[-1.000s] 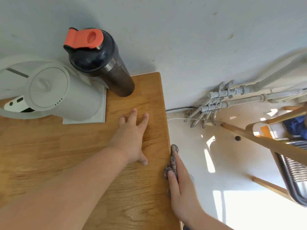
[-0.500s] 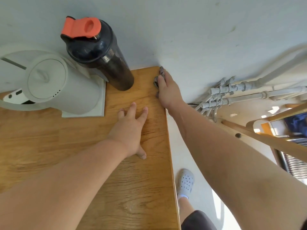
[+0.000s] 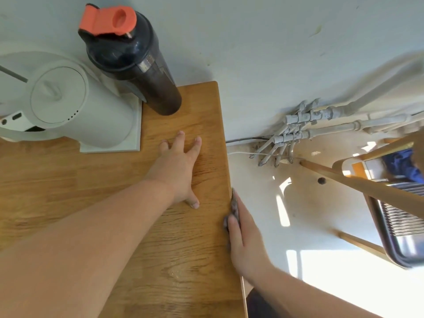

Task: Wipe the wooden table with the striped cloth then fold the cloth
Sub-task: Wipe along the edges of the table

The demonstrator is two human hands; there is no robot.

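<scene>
1. While the left hand (image 3: 176, 171) lies flat on the wooden table (image 3: 68, 191), palm down, fingers spread wide and holding nothing, the right hand (image 3: 245, 244) works at the table's right edge; thumb of the left hand points toward that edge.
2. Right hand presses the striped cloth (image 3: 234, 206) against the side face of the tabletop; fingers extended along the edge, closed down over the cloth; thumb lies on the top surface just inside the edge.
3. Cloth is bunched and mostly hidden under the fingers; only a grey, crumpled bit shows ahead of the fingertips and beside the thumb; stripes cannot be made out at this size.
4. Left forearm crosses the table diagonally from the lower left; the two hands are near each other but apart.
5. Small wet patch (image 3: 174, 271) glints on the wood near the front, between the two forearms.
6. Far left of the table: white kettle (image 3: 75, 104) on a white square base (image 3: 135, 143); just beside it, a dark shaker bottle (image 3: 142, 70) with an orange flip cap (image 3: 107, 20), upright near the far right corner, against the wall.
7. Off the table to the right: pale floor, grey pipes (image 3: 305, 125) along the wall, a wooden chair frame (image 3: 367, 187); sunlight patches on the floor.
</scene>
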